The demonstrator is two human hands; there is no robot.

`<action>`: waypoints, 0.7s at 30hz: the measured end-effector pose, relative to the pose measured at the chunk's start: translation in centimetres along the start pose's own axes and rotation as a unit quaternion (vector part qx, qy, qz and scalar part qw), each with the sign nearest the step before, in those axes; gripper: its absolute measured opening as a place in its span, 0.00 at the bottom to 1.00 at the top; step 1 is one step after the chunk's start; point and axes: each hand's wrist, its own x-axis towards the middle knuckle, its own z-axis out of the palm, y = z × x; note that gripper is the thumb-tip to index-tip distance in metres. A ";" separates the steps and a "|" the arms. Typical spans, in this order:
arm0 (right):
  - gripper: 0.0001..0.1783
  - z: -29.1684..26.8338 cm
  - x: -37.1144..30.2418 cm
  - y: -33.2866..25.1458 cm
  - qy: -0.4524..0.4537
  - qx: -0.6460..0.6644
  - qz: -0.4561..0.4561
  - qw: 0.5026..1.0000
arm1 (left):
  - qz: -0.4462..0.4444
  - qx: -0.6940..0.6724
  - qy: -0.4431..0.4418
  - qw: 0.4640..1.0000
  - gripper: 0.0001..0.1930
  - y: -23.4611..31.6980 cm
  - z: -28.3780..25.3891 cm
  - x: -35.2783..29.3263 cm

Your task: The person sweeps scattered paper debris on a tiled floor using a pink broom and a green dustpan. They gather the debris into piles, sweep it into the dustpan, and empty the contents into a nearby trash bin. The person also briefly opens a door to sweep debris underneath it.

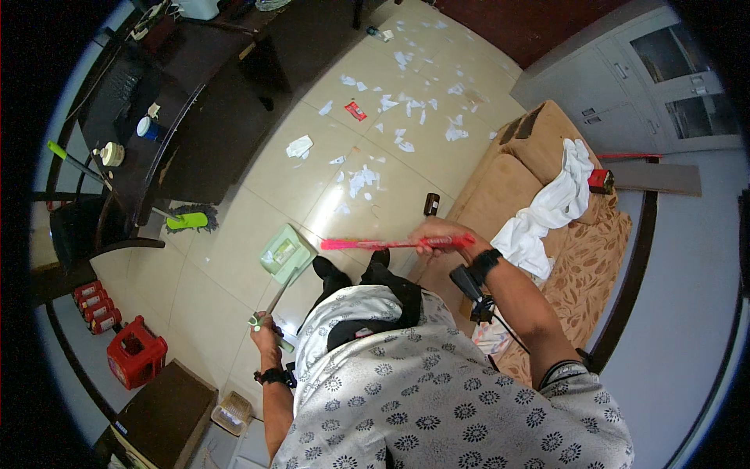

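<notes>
My left hand [266, 334] is closed around the handle of a pale green dustpan [300, 255], which rests on the tiled floor in front of my feet, left of them. Some light scraps seem to lie in its pan. In my right hand [439, 233] is a long, slim red brush [363, 244], held level above the floor, its fringed end pointing left toward the dustpan. Ahead of me, torn white paper scraps [363, 180] lie scattered over the tiles. Among them are a red wrapper [355, 111] and a crumpled white paper [299, 147].
A brown bottle [431, 204] stands or lies by the tan sofa [484, 187], which has a white cloth [539, 227] on it. On the left are a dark desk [195, 117], a green mop head [187, 221] and a red jerrycan [136, 353]. Grey cabinets [601, 86] stand far right.
</notes>
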 end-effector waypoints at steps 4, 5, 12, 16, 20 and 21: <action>0.09 -0.2 3.3 -4.4 0.024 -0.027 0.041 0.998 | 0.009 -0.009 0.006 1.000 0.10 -0.1 0.0 0.0; 0.09 -0.1 3.9 -5.1 0.024 -0.015 0.027 0.999 | 0.012 -0.009 0.008 1.000 0.09 -0.3 -0.1 -0.1; 0.09 -0.8 4.8 -8.4 0.066 -0.051 -0.031 0.996 | 0.014 -0.029 0.030 0.999 0.09 -0.7 -0.2 -0.8; 0.10 0.0 3.2 -8.4 0.094 -0.053 -0.072 0.992 | 0.005 -0.040 0.036 0.999 0.09 -0.3 0.2 -0.9; 0.10 0.7 2.3 -7.8 0.052 0.033 -0.082 0.995 | 0.008 -0.038 0.032 0.999 0.09 0.4 0.3 -0.2; 0.11 0.9 2.4 -7.5 0.044 0.046 -0.078 0.995 | 0.012 -0.035 0.027 0.999 0.09 0.6 0.2 0.0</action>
